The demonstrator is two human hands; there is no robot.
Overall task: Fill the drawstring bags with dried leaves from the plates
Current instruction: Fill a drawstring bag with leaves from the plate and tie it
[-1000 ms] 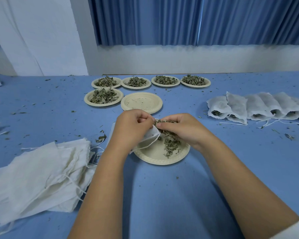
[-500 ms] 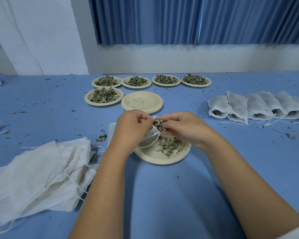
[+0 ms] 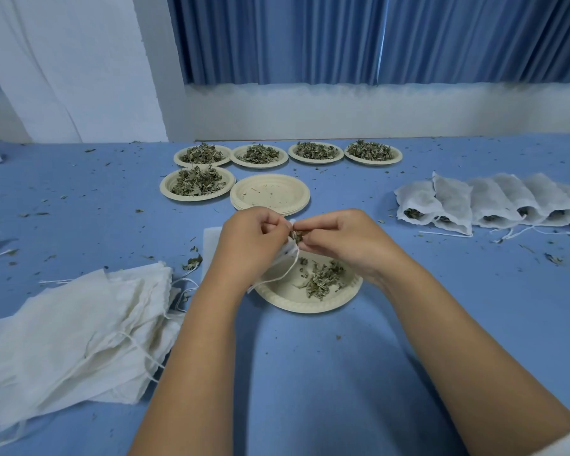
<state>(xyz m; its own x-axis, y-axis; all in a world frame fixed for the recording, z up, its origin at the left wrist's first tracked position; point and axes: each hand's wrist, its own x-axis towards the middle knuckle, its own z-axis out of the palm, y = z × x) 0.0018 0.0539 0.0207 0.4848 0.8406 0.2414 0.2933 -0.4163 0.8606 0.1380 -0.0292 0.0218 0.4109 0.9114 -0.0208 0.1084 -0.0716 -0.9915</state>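
Observation:
My left hand grips the mouth of a white drawstring bag, whose cord hangs down over a beige paper plate. My right hand pinches a clump of dried leaves right at the bag's opening. A small heap of leaves lies on that plate, under my hands. Most of the bag is hidden behind my left hand.
A pile of flat white bags lies at the near left. Several filled bags lie in a row at the right. Several plates heaped with leaves and a stack of bare plates sit behind. Leaf crumbs dot the blue table.
My right hand has lifted a pinch of leaves off the plate up to the bag's mouth. The heap on the plate has shrunk. The left hand has stayed in place.

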